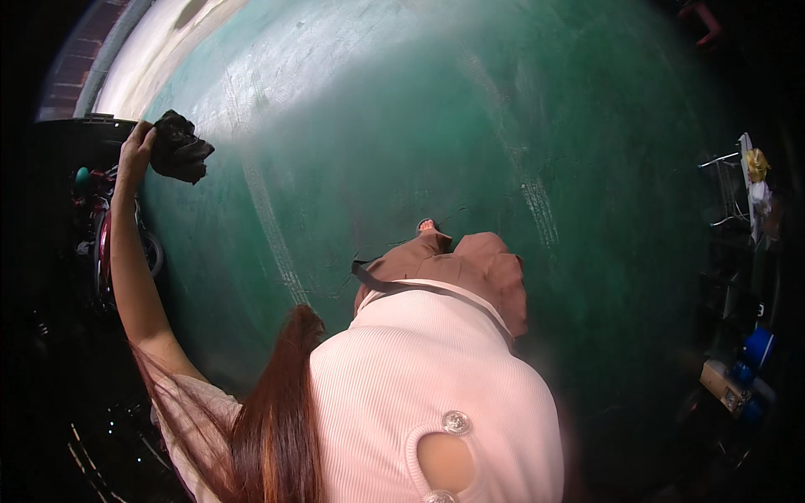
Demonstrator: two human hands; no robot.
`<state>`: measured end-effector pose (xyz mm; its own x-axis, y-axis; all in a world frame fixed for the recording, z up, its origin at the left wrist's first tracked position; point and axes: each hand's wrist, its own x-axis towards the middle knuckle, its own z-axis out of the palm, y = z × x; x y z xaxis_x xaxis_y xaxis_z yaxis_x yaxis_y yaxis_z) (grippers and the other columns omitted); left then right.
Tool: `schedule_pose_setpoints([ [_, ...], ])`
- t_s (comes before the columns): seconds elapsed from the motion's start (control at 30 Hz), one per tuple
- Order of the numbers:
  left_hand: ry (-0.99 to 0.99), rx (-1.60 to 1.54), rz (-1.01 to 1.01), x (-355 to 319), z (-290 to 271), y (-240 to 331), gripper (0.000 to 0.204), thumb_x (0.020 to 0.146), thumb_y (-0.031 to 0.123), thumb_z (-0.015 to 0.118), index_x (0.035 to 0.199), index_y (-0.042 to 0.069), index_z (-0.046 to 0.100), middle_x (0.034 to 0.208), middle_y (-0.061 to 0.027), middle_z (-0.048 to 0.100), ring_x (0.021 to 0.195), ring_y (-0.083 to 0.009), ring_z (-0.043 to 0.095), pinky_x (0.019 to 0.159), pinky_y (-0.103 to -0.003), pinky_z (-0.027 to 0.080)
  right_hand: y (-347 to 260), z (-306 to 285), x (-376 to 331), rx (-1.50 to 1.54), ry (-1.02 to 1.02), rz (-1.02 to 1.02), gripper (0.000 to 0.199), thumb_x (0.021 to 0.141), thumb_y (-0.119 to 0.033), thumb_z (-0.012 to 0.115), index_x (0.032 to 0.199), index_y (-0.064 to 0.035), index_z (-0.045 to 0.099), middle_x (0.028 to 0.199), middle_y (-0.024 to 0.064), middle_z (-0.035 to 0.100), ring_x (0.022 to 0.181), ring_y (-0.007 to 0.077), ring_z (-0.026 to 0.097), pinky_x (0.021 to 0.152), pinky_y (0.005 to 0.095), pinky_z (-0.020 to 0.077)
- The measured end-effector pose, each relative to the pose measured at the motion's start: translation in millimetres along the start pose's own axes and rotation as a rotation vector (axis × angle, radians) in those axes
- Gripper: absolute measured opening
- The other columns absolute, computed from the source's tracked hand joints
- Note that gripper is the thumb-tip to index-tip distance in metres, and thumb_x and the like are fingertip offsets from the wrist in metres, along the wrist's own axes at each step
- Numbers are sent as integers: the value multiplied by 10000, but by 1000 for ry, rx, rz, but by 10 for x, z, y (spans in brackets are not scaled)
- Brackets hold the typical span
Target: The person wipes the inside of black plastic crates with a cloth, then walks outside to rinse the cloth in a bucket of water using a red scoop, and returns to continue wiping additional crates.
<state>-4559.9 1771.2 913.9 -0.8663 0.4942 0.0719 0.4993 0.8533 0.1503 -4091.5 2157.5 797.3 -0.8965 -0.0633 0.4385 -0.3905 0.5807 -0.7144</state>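
Observation:
My left arm reaches out to the far left, and my left hand is closed on a crumpled black bundle. The bundle looks soft and bunched up; whether it is cloth or a plastic bag I cannot tell. It hangs off the fingers' right side, clear of the green floor. My fingertips are partly hidden against it. My right hand and right arm are outside the picture.
A red motorbike stands in shadow at the left. Along the right side are a metal-legged table bearing a yellow bag, a tan box and blue objects. Pale tyre tracks cross the floor; sunlight enters at the upper left.

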Motion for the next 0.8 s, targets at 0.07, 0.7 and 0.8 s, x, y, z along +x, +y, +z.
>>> schedule_pose_setpoints([
  [0.07, -42, 10, 23, 751, -43, 393, 226, 900, 246, 475, 987, 42, 522, 862, -158, 591, 831, -278, 581, 764, -355, 428, 462, -166, 258, 16, 18, 99, 370, 872, -342, 447, 1125, -89, 542, 1173, 75, 546, 1137, 202, 452, 963, 484, 328],
  [0.7, -26, -175, -228, 6216, 1286, 1515, 272, 904, 292, 463, 974, 41, 542, 798, -77, 570, 734, -154, 538, 644, -301, 435, 3653, -4353, 3825, -221, 112, -769, 379, 865, -347, 433, 1083, -70, 571, 1135, 100, 568, 1104, 216, 473, 950, 509, 324],
  [0.8, -9, -157, -55, 7542, 1999, 1836, 294, 892, 292, 469, 974, 18, 535, 835, -121, 590, 784, -202, 555, 703, -334, 434, 3974, -4980, 4489, -355, 112, -898, 381, 864, -348, 431, 1077, -66, 576, 1129, 104, 571, 1099, 218, 477, 948, 513, 323],
])
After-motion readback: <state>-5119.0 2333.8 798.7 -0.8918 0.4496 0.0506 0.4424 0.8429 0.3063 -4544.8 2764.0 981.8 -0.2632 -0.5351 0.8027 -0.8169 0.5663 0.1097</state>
